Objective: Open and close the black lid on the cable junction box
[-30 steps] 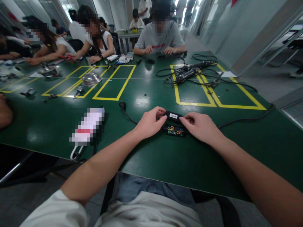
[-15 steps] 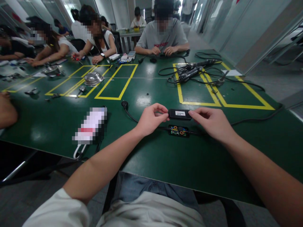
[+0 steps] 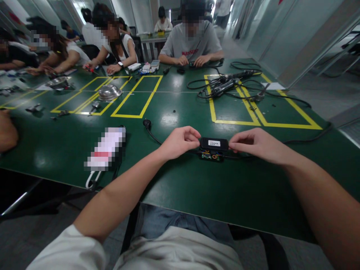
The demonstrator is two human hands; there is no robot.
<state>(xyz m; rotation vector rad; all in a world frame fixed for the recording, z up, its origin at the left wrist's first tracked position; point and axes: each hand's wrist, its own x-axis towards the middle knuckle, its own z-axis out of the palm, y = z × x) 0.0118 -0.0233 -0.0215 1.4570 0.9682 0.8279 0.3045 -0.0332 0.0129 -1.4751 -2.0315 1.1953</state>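
Observation:
A black casing cover (image 3: 214,144) with a white label is held level between my two hands. My left hand (image 3: 184,141) pinches its left end with thumb and fingers. At its right end, the thumb and fingertips of my right hand (image 3: 249,144) grip the edge. Just below and nearer to me lies the open lower casing (image 3: 212,156), showing a circuit board with copper-coloured coils. The cover overlaps the far part of the board. Black cable runs out of both ends of that casing, and a plug (image 3: 146,123) lies to the left.
A phone-like device (image 3: 105,148) with a white loop lies to my left. Farther off are a metal bowl (image 3: 109,92), small metal parts (image 3: 95,107) and a tangle of black cables and tools (image 3: 222,86). Several people work around the green table (image 3: 180,187).
The cover has come down and nearer to me, from beyond the board to partly over it. Both hands moved with it, and the right hand shifted to the right.

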